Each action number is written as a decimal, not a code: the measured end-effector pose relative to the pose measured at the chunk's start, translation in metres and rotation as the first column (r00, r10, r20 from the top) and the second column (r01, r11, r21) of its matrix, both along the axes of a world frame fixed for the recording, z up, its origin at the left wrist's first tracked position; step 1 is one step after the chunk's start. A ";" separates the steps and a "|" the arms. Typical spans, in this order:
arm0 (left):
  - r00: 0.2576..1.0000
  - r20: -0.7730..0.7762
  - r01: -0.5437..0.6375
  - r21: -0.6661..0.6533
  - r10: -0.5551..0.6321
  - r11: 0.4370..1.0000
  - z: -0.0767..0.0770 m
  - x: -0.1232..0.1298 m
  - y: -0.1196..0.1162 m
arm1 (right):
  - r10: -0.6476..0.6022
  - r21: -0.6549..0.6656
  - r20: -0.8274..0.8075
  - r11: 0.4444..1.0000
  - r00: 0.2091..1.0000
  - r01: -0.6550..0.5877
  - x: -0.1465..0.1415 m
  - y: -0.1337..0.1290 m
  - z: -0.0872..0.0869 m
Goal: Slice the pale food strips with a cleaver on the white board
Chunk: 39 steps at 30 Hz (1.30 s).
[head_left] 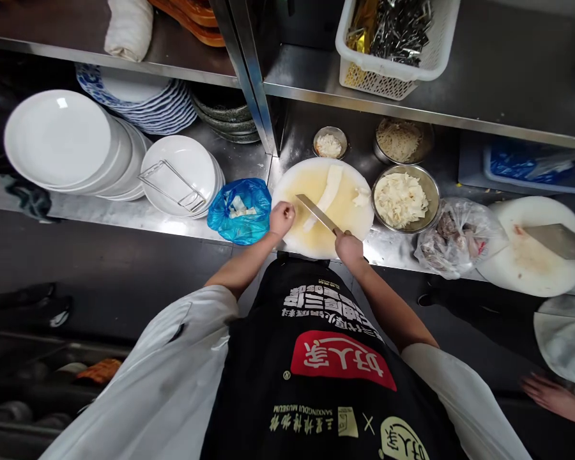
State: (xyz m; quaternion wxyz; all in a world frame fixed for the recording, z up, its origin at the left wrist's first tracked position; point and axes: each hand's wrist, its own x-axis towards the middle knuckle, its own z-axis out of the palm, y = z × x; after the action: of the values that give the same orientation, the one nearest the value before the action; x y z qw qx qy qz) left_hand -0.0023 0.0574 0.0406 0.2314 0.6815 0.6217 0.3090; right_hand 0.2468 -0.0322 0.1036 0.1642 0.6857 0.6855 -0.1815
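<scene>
At the 9 o'clock edge of the cutting board (pixel 299 181), the left hand (pixel 282 219) curls fist-like; at 5 o'clock the right hand (pixel 351 249) grips a knife (pixel 315 211) over a pale strip (pixel 332 186), bare room at 11 o'clock.

The person wears a white shirt (pixel 144 383) with wide sleeves (pixel 460 390) that stop near the elbows, and the left hand (pixel 282 218) and right hand (pixel 351 248) are bare. Over the shirt is a black apron (pixel 253 364) with big white writing (pixel 311 300) and a red patch (pixel 344 360) with white signs on it. Nearer the chest, pale yellow letters (pixel 303 409) spell SANXINGDUI MUSEUM, by a square picture (pixel 347 423), an X (pixel 368 423) and a rounded badge (pixel 403 439).
</scene>
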 end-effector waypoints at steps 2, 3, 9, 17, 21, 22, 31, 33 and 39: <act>1.000 0.007 0.007 0.070 -0.007 0.998 0.016 0.011 0.041 | 0.031 -0.038 0.022 0.999 0.999 -0.030 -0.006 -0.009 0.001; 0.994 -0.008 0.105 0.059 -0.105 0.993 0.022 0.022 0.061 | 0.038 -0.051 0.029 0.998 0.999 -0.037 -0.009 -0.013 0.000; 0.515 -0.168 0.690 -0.501 -0.841 0.523 0.016 0.092 0.120 | 0.011 -0.093 0.053 0.996 0.999 -0.006 -0.024 -0.034 -0.001; 0.290 -0.228 0.658 -0.658 -0.929 0.367 -0.005 0.090 0.128 | 0.008 -0.105 0.042 0.994 0.999 -0.004 -0.020 -0.042 0.000; 0.315 -0.215 0.673 -0.636 -0.924 0.377 -0.021 0.095 0.128 | 0.049 -0.152 0.006 0.987 0.999 -0.047 -0.020 -0.056 0.001; 0.323 -0.205 0.682 -0.627 -0.924 0.378 -0.025 0.096 0.127 | 0.046 -0.161 0.000 0.986 0.999 -0.045 -0.021 -0.060 0.002; 0.297 -0.277 0.742 -0.536 -0.914 0.403 -0.037 0.087 0.114 | 0.083 -0.207 -0.051 0.974 0.995 -0.092 -0.027 -0.097 0.005; 0.284 -0.298 0.749 -0.524 -0.911 0.405 -0.036 0.085 0.111 | 0.097 -0.201 -0.059 0.974 0.994 -0.107 -0.023 -0.102 0.004; 0.278 -0.307 0.754 -0.518 -0.910 0.405 -0.041 0.086 0.112 | 0.068 -0.117 -0.052 0.990 0.996 -0.074 -0.012 -0.099 0.007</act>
State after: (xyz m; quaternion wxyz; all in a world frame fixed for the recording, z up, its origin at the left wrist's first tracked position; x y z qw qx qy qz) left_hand 0.0837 0.1698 -0.0001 0.2607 0.9219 0.2383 -0.1589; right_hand 0.2346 -0.1308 0.1109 0.1948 0.6454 0.7011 -0.2323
